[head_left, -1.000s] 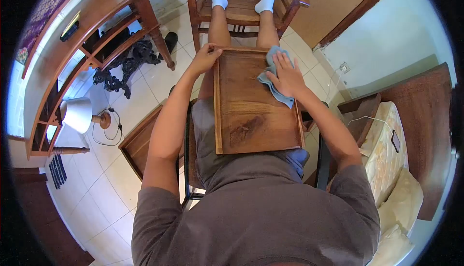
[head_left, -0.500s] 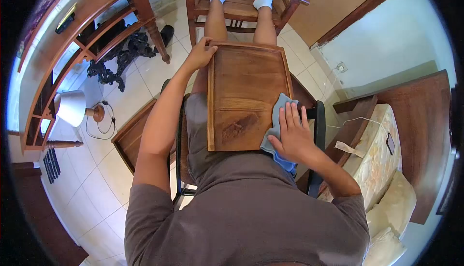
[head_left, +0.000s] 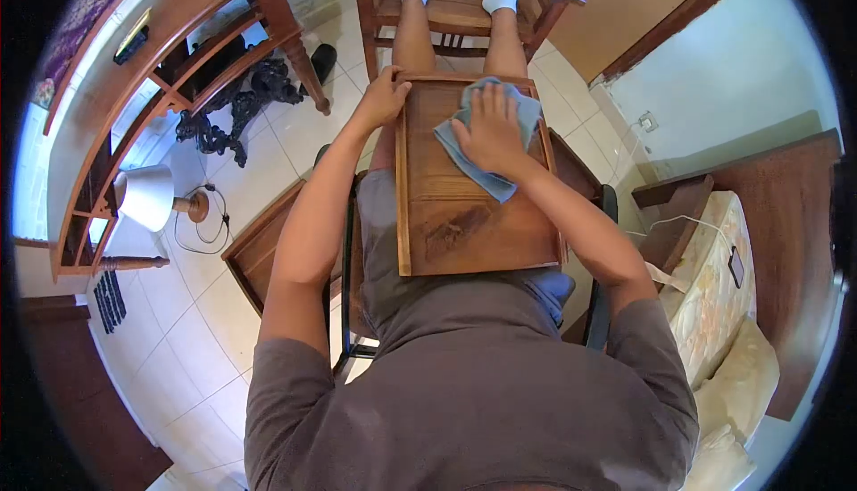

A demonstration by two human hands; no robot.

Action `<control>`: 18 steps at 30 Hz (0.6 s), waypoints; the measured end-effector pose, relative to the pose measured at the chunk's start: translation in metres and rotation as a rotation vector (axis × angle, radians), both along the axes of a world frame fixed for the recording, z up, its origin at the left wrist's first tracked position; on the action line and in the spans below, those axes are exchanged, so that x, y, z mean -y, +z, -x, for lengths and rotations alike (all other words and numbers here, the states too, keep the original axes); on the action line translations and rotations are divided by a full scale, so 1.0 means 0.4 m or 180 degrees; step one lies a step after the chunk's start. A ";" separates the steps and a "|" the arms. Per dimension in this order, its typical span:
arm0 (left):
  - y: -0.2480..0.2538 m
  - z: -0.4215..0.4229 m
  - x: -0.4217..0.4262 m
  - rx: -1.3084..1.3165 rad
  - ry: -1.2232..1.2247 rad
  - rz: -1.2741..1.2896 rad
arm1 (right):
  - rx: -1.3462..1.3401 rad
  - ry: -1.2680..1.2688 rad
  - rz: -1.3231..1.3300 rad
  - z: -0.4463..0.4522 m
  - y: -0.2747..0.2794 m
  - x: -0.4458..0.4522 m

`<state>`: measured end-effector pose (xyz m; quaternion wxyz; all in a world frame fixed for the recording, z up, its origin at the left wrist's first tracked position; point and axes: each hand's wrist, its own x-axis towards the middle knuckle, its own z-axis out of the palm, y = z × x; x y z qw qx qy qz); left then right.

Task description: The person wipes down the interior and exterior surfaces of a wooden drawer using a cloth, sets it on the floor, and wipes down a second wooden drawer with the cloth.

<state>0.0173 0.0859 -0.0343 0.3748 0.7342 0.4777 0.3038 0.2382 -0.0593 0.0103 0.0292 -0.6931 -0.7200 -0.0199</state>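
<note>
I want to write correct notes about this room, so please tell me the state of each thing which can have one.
Wooden tray: on the lap, hollow side up, dark patch inside.
Blue cloth: spread, rumpled, on tray.
Left hand: grips tray's corner.
Right hand: flat on cloth.
Table lamp: upright on floor; whether lit, unclear.
Lamp cord: loosely looped.
Phone: on mattress; screen unclear.

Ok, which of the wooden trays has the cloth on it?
The lap tray: the right hand lies on the blue cloth there, and the left hand holds its far left corner. The floor tray, lower left, shows no cloth.
</note>
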 end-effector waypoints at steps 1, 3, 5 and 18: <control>-0.012 0.000 -0.007 0.0024 -0.0009 -0.0045 | -0.0045 0.0234 -0.0100 0.013 -0.011 0.003; -0.029 -0.001 -0.006 0.0115 -0.0051 -0.0066 | -0.0223 0.0848 -0.0078 0.030 -0.003 0.032; -0.021 0.000 -0.004 0.0247 -0.0113 -0.0038 | -0.0403 0.1399 -0.0033 0.033 0.030 0.072; -0.021 -0.015 -0.009 0.0242 0.0055 -0.0120 | -0.0501 0.1392 0.0628 -0.058 0.163 0.456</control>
